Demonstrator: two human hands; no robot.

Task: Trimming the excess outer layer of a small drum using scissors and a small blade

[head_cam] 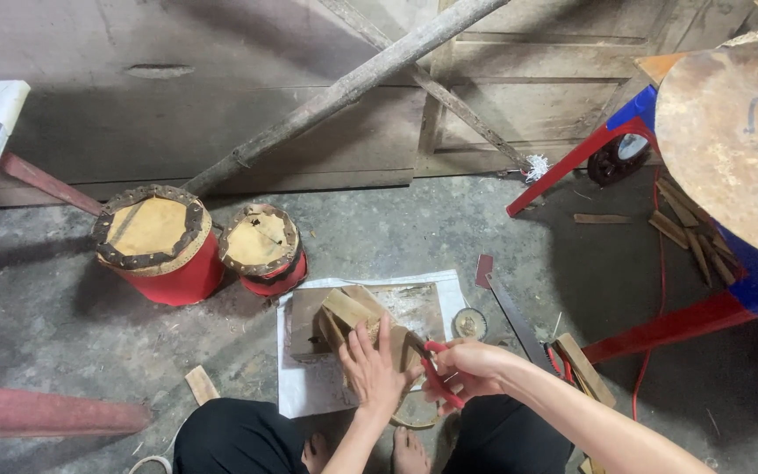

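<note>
We press the wood piece (344, 320) w/ left hand (370, 369) flat, open; right hand (471, 369), just right of it, grips red scissors (439, 376), blades toward the wood.

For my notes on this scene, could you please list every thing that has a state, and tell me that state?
left hand: flat on the wooden piece
right hand: gripping the red scissors
red scissors: held, blades hidden
wooden piece: resting on the white sheet
large red drum: upright
small red drum: upright
saw: lying on the floor

Lit by soft, even daylight, without glare. Deep shade under the blue and red table (747, 290) at right. Sharp mid-frame, slightly bowed at the edges.
</note>
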